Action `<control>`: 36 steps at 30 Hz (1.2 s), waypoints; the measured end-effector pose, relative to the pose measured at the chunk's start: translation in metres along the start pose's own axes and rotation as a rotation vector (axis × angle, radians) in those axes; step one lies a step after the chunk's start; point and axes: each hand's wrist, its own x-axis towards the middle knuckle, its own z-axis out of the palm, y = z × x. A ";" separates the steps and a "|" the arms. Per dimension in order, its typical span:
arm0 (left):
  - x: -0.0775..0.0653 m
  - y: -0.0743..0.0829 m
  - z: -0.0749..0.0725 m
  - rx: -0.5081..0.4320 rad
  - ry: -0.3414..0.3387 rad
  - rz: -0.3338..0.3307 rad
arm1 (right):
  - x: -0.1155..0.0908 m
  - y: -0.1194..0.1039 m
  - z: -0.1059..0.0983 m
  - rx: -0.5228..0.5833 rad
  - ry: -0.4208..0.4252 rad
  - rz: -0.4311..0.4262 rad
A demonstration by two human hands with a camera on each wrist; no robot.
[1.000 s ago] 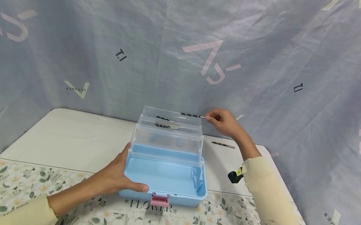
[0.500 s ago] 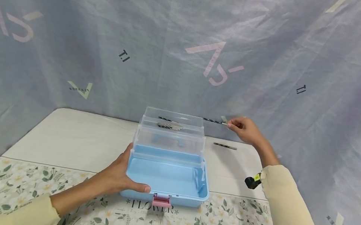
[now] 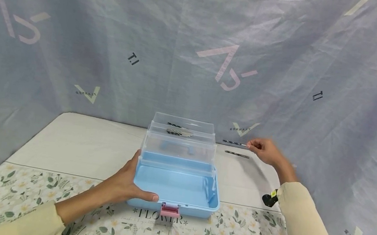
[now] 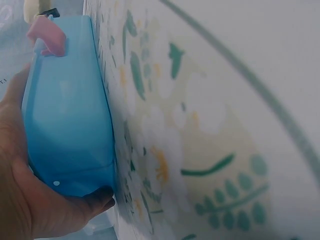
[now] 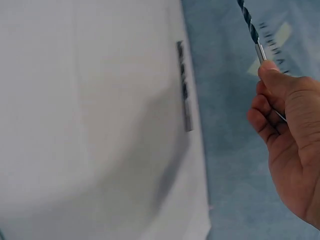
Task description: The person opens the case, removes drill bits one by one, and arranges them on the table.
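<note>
My right hand (image 3: 266, 151) pinches a dark twist drill bit (image 3: 234, 142) by its silver shank, above the far right of the table. The bit points left, and in the right wrist view its spiral part (image 5: 248, 21) sticks out past the thumb. Another drill bit (image 3: 237, 154) lies on the table just below it in the head view. A light-blue toolbox (image 3: 172, 208) with a pink latch stands open in the middle. My left hand (image 3: 123, 184) grips its left end, thumb on the front rim. Several drill bits (image 3: 179, 133) lie in the raised clear trays (image 3: 179, 144).
The table has a white cloth (image 3: 108, 139) at the back and a flowered strip (image 3: 91, 219) in front. A grey printed curtain (image 3: 148, 42) hangs behind and at both sides. A small black device (image 3: 270, 199) shows at the right sleeve.
My right hand has carried its drill bit from above the clear trays to the right, then lowered it near the bit on the table. The left hand keeps its grip on the toolbox.
</note>
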 end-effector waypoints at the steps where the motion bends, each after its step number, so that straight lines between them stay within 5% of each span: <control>1: 0.000 0.000 0.000 -0.003 0.000 -0.003 | -0.001 0.003 0.004 -0.001 -0.008 0.002; 13: -0.002 0.003 -0.001 -0.006 -0.006 -0.018 | -0.014 0.044 0.047 0.003 0.007 0.050; 36: -0.001 0.002 -0.001 -0.005 0.008 -0.021 | -0.013 0.058 0.052 -0.065 0.067 0.176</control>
